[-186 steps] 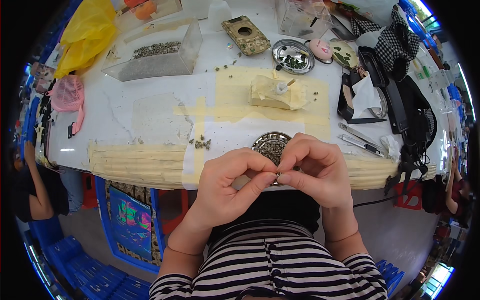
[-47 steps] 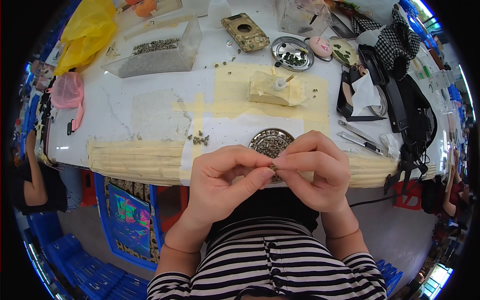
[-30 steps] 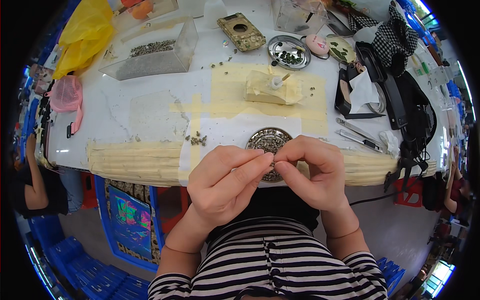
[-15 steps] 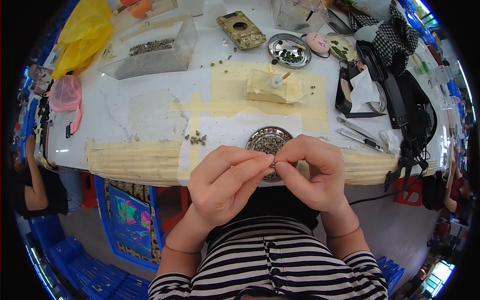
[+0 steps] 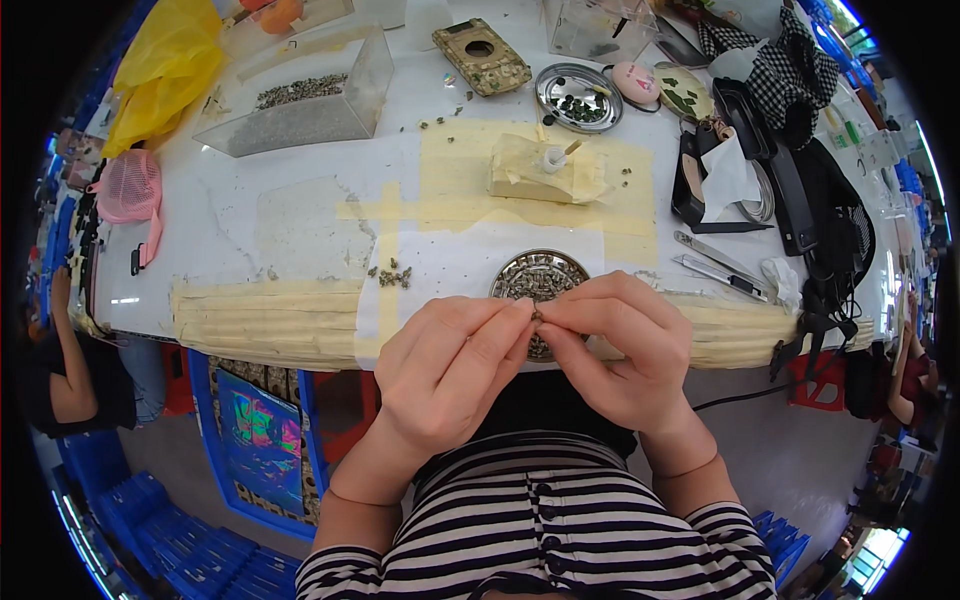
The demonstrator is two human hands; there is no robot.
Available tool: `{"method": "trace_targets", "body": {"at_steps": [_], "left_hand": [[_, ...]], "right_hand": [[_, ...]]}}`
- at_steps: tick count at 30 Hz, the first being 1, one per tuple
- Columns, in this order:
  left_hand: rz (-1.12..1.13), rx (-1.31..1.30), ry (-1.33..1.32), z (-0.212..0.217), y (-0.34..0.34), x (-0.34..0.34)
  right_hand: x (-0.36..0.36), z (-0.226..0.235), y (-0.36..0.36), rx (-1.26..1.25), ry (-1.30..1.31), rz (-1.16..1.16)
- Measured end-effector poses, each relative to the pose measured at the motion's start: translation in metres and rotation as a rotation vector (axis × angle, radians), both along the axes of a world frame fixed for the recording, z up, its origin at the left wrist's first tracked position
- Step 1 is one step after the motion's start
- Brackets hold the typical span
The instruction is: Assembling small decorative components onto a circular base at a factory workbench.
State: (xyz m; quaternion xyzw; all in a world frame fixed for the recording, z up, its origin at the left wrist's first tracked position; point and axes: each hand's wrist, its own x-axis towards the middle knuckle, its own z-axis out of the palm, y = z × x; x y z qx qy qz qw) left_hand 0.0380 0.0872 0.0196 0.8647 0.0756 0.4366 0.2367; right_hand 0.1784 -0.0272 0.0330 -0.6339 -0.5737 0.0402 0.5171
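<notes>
My left hand [image 5: 448,372] and my right hand [image 5: 618,352] meet fingertip to fingertip over the near table edge. Between the pinched fingers of both sits a tiny dark part [image 5: 537,316], mostly hidden. Just beyond the fingertips a round metal dish [image 5: 532,273] full of small dark parts stands on the table, partly covered by my hands. A little heap of the same parts [image 5: 393,276] lies to the left of the dish.
A taped block with a small white bottle [image 5: 545,168] stands mid-table. Farther back are a clear box of parts [image 5: 300,100], a second metal dish [image 5: 578,97] and a camouflage case [image 5: 482,56]. Tweezers [image 5: 722,272] and black bags [image 5: 820,220] lie right; a yellow bag [image 5: 165,70] far left.
My hands have stayed joined at the table edge, shifting slightly while the fingers work the small part. The view has drifted a little; nothing on the table has moved.
</notes>
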Motion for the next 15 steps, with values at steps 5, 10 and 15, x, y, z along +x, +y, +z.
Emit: {"method": "trace_targets", "body": {"at_steps": [5,10,15], "left_hand": [[0.009,0.026,0.031,0.0011,-0.0015,0.0005],[-0.005,0.016,0.035,0.0014,-0.0020,0.0011],[-0.041,-0.014,-0.001,0.0000,-0.0010,0.0020]], "right_hand": [[-0.0021,-0.0028,0.0030,0.100,-0.247,-0.062],[-0.0025,-0.0007,0.0021,0.052,-0.155,-0.061],[0.0007,0.0017,-0.0031,-0.089,0.223,0.024]]}}
